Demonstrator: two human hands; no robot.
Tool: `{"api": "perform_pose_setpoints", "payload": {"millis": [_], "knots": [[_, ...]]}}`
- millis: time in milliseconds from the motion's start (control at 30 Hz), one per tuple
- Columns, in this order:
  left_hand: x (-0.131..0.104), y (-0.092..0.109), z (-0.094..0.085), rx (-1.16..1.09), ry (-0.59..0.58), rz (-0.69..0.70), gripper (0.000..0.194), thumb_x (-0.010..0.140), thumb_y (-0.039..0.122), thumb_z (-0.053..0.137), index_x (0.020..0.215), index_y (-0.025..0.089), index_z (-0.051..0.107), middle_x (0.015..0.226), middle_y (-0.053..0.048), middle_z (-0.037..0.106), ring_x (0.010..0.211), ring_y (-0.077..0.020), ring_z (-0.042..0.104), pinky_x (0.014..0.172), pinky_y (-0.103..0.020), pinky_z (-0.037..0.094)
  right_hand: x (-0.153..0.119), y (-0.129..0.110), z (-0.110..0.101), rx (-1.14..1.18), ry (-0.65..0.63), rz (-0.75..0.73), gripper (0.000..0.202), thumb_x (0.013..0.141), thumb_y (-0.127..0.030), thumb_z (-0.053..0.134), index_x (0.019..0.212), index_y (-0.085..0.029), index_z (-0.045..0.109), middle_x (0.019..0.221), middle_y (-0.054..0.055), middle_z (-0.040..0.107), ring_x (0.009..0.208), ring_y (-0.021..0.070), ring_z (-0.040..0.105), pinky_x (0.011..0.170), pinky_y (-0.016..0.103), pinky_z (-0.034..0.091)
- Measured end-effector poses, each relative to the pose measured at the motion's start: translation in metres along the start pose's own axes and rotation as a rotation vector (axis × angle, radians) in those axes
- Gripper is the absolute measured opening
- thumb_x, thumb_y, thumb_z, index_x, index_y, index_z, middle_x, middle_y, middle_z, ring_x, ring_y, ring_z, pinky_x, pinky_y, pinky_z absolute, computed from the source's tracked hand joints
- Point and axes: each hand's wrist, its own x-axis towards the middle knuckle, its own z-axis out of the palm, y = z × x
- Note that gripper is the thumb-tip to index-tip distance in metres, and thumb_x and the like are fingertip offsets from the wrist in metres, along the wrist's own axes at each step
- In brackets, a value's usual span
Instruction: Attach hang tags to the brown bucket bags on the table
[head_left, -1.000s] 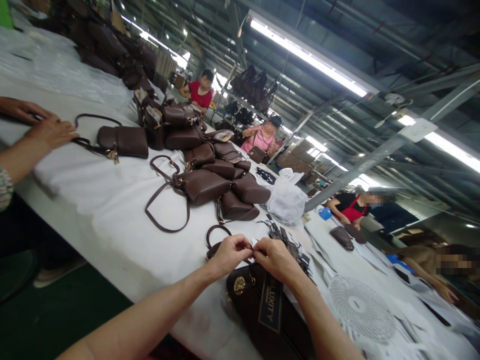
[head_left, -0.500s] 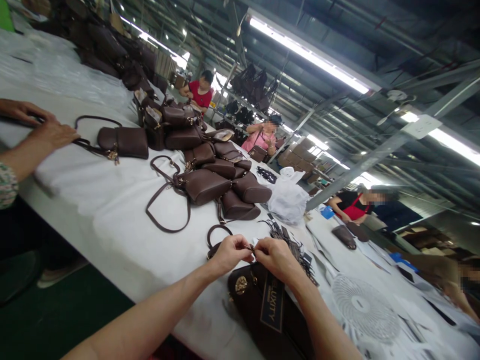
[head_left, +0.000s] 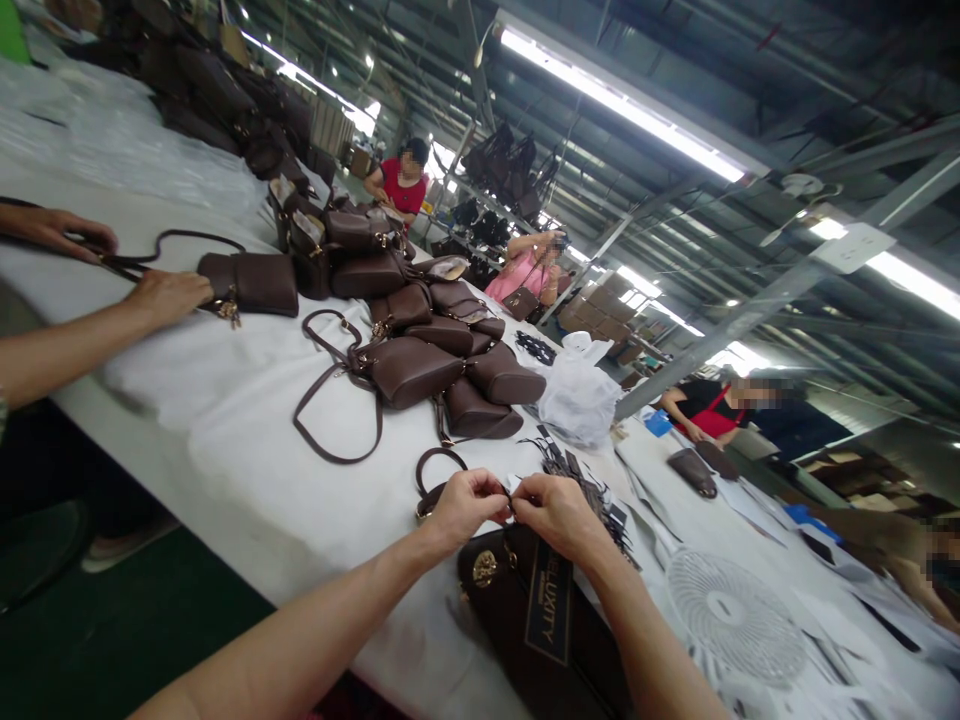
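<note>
A long white-covered worktable [head_left: 225, 430] runs through a factory hall under strip lights. At its near edge the person's left hand [head_left: 461, 508] and right hand [head_left: 559, 515] meet fingertip to fingertip, each pinched shut on what looks like a thin dark cord or tag string between them; the piece is too small to name with certainty. Directly beneath the hands lies a dark brown leather handbag [head_left: 525, 610] with a round gold clasp [head_left: 484, 568] and a black lettered hang tag [head_left: 549, 612] lying on it. The bag lies flat, its long axis running from the hands back toward the person and to the right, with the clasp end toward the hands. Its brown loop strap [head_left: 435, 470] curls onto the cloth just left of the left hand.

The tag already rests on the bag while the string is in the fingers, so the fastening seems under way, not finished. A loose heap of black tags [head_left: 581, 480] just beyond the right hand suggests more remain.

Farther out sit a pile of brown handbags [head_left: 442, 360], a white plastic bag [head_left: 577, 400] and a small white fan [head_left: 731, 615]. At the left, a co-worker's hand [head_left: 169, 292] touches another brown bag [head_left: 255, 283].
</note>
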Motion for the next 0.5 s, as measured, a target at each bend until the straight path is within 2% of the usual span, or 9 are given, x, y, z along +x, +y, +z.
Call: {"api": "perform_pose_setpoints", "payload": {"millis": [133,300,500], "knots": [[0.0034,-0.0054,0.0021,0.070,0.046,0.045,0.012,0.061,0.022,0.060,0.067,0.011,0.060,0.061,-0.001,0.059,0.060,-0.0132,0.061,0.060,-0.024,0.052,-0.0004,-0.0005,0.0000,-0.021,-0.004,-0.011,0.019,0.073,-0.019,0.053,0.066,-0.018,0.071,0.063,0.002,0.066,0.062,0.0146,0.055,0.060,0.025,0.034],[0.0070,-0.0062,0.0021,0.092,0.039,0.060,0.013,0.060,0.020,0.055,0.067,0.011,0.060,0.061,-0.001,0.059,0.059,-0.0123,0.059,0.059,-0.023,0.051,0.0001,-0.0012,0.0003,-0.029,-0.026,-0.010,0.018,0.073,-0.016,0.054,0.067,-0.017,0.071,0.064,0.002,0.066,0.062,0.0144,0.056,0.060,0.025,0.033],[0.0023,-0.0015,0.0020,0.041,0.032,0.043,0.014,0.059,0.021,0.061,0.070,0.011,0.060,0.065,-0.001,0.060,0.063,-0.0123,0.060,0.064,-0.023,0.052,-0.0009,-0.0007,0.0016,-0.004,0.000,0.022,0.017,0.074,-0.017,0.055,0.066,-0.017,0.071,0.064,0.002,0.066,0.064,0.0148,0.057,0.061,0.024,0.034]]}}
